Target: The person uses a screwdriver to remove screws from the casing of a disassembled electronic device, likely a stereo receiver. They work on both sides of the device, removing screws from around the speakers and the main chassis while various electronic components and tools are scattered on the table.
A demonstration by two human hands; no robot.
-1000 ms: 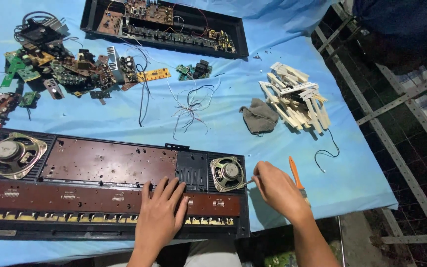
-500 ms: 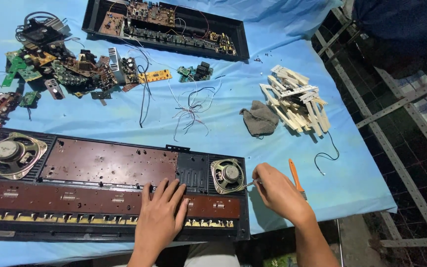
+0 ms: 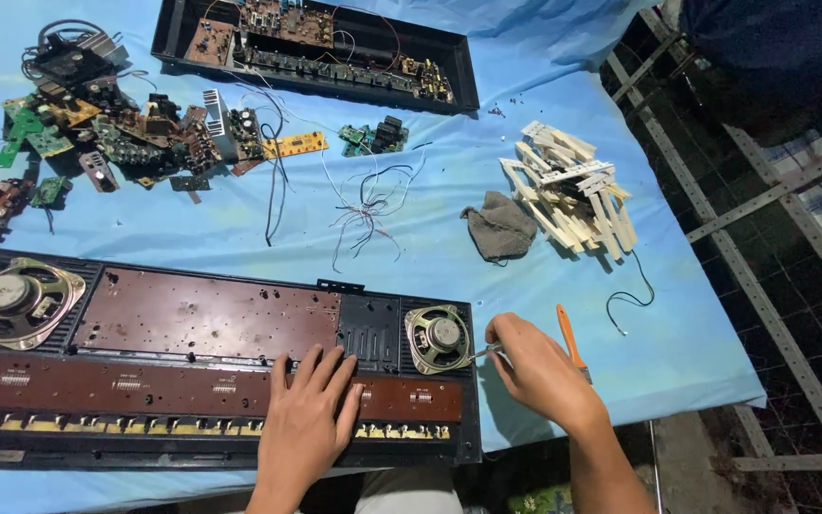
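An opened black keyboard case (image 3: 49,447) lies along the near table edge, with brown circuit boards, a large speaker (image 3: 19,302) at its left and a small speaker (image 3: 440,338) at its right. My left hand (image 3: 308,417) rests flat, fingers spread, on the lower brown board. My right hand (image 3: 537,373) grips a thin metal tool (image 3: 484,353) whose tip touches the right rim of the small speaker. An orange-handled tool (image 3: 570,339) lies on the blue cloth just right of that hand.
A second open black case (image 3: 321,49) with boards sits at the far edge. Loose circuit boards (image 3: 116,128) are heaped at far left. Stray wires (image 3: 370,205), a grey rag (image 3: 500,228) and a pile of white keys (image 3: 571,195) lie mid-table. A metal grille (image 3: 773,238) borders the right.
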